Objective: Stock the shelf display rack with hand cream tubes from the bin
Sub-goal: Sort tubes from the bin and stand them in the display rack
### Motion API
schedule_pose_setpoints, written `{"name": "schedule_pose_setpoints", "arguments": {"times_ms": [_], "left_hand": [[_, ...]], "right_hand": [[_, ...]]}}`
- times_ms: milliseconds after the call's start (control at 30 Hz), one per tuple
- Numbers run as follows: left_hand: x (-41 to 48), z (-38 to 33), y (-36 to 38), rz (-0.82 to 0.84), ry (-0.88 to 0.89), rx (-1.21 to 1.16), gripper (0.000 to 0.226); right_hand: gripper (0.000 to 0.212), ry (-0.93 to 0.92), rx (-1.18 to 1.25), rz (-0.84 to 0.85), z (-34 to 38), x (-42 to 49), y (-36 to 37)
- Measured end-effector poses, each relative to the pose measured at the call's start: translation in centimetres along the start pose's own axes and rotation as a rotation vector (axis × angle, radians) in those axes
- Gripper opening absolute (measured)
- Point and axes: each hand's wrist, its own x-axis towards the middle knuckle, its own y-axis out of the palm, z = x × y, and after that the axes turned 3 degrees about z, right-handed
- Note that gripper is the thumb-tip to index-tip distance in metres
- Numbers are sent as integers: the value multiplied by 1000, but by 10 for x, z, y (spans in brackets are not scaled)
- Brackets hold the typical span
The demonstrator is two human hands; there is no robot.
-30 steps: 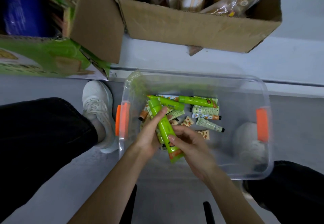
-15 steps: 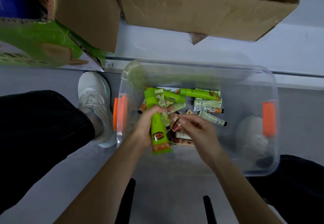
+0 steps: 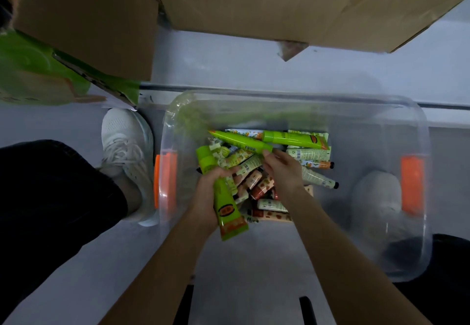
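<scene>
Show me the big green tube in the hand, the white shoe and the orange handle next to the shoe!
green tube (image 3: 228, 212): head view, on its printed lower body.
white shoe (image 3: 124, 141): head view, on the laces.
orange handle (image 3: 166, 179): head view, on its middle.

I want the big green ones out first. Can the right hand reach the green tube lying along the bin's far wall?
Probably yes: the right hand is inside the bin, and the far green tube lies uncovered on top of the pile, close ahead of it.
</scene>
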Motion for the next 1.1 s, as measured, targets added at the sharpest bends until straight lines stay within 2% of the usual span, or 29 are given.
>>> {"name": "schedule_pose_setpoints", "arguments": {"times_ms": [100,200,267,433,533,633,767,933,1033,1100], "left_hand": [[0,0,2,-23,11,54,20],[-3,-1,4,-25,-17,50,45],[-5,-2,4,-16,-20,34,54],[-18,-6,7,25,-32,-10,52],[-35,-7,14,109,2,-25,39],[-56,-10,24,148,47,-68,24],[-95,-18,42,217,103,-83,37],[-148,-33,61,274,206,-22,38],[-176,-42,71,316,247,24,21],[-192,-47,77,341,273,42,26]], "right_hand": [[52,15,73,-36,0,4,11],[39,9,83,-85,-2,5,14],[30,2,96,-69,-3,0,15],[19,-17,254,-15,-2,-38,4],[14,-8,356,44,5,-70,-12],[21,-8,418,163,22,-107,-23],[28,-38,381,317,49,-155,-30],[43,-141,306,430,77,-195,-35],[61,-213,230,486,94,-215,-37],[69,-257,165,529,107,-229,-39]]}}
